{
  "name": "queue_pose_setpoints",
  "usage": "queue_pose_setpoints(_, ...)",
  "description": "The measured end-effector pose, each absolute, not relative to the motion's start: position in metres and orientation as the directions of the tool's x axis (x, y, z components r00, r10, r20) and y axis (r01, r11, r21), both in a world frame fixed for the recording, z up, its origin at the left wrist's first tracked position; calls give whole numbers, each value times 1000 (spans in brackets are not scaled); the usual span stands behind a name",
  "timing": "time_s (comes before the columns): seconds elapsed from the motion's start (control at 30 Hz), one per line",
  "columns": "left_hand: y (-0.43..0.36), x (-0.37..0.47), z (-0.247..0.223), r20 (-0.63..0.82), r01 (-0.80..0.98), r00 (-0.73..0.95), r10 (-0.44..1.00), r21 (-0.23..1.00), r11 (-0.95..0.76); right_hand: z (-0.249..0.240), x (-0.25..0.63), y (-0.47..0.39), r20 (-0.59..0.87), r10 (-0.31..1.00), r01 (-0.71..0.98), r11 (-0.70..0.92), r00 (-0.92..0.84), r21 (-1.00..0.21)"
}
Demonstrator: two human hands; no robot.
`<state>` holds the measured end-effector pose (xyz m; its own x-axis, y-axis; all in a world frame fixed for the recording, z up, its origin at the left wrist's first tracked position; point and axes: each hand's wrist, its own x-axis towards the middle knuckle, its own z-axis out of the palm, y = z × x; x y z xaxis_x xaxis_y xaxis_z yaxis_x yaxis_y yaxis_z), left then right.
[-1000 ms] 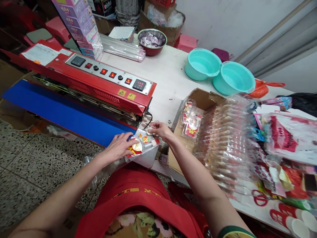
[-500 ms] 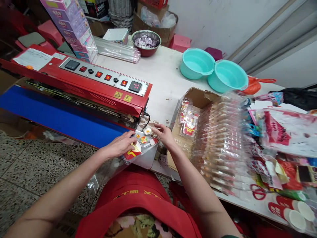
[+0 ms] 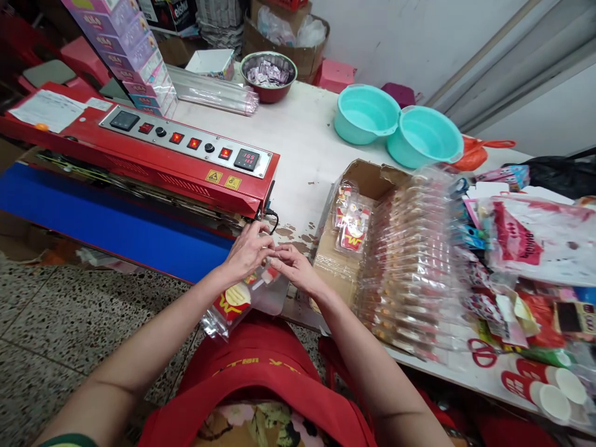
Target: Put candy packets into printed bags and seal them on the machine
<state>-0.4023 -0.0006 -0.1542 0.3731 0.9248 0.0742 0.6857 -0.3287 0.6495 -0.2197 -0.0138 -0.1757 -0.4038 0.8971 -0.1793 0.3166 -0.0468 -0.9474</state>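
A clear plastic packet [image 3: 235,299] lies tilted over my lap, against the front of a pale tub [image 3: 272,299]. Inside it show a red carton of yellow fries and small toy-like food pieces. My left hand [image 3: 249,253] pinches at the packet's upper edge, its fingers closed. Close against it, fingertips nearly touching, my right hand [image 3: 297,268] pinches the same edge from the right. The exact spot where the fingers grip is partly hidden behind the knuckles. Just beyond my left hand is the end of a red sealing machine [image 3: 181,162] with a blue belt [image 3: 107,220].
To the right, a cardboard box [image 3: 326,248] holds a row of clear packs [image 3: 410,261]. Two turquoise basins [image 3: 365,115] and a metal bowl [image 3: 267,93] of sachets stand farther back. Red scissors [image 3: 483,354] and paper cups [image 3: 552,400] lie at the right.
My left hand has moved up and right from the packet's face to its top edge, beside my right hand. The packet has shifted down and left, and its fried-egg piece is now covered.
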Motion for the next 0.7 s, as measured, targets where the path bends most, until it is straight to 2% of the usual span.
queue_pose_setpoints(0.07, 3, -398, -155, 68, 651, 341, 938, 703, -288, -177, -219, -11, -218, 872, 260, -110, -437, -959)
queue_pose_setpoints(0.17, 2, -397, -159, 53, 577, 283, 958, 788, -214, -180, -218, -6, -350, 850, 145, -318, -394, -937)
queue_pose_setpoints(0.23, -1, -400, -164, 24, 536, 160, 987, 837, -108, -179, -218, -3, -445, 823, 79, -447, -353, -891)
queue_pose_setpoints(0.3, -6, -403, -171, -82, 464, -47, 996, 881, 95, -177, -219, -2, -480, 817, 44, -493, -318, -869)
queue_pose_setpoints(0.37, -8, -407, -175, -291, 261, -202, 935, 904, 338, -174, -220, -1, -459, 837, 23, -474, -297, -880)
queue_pose_setpoints(0.43, -9, -410, -176, -511, -4, -187, 839, 855, 519, -173, -222, -1, -444, 851, 15, -458, -282, -889)
queue_pose_setpoints(0.5, -6, -412, -172, -637, -192, -110, 763, 767, 612, -174, -224, 0, -462, 853, 19, -472, -243, -881)
queue_pose_setpoints(0.6, 0, -411, -166, -702, -310, -109, 704, 697, 647, -178, -226, 1, -471, 869, 46, -470, -149, -881)
queue_pose_setpoints(0.7, 6, -406, -166, -698, -377, -165, 697, 697, 609, -180, -229, 4, -443, 890, 66, -438, -104, -896)
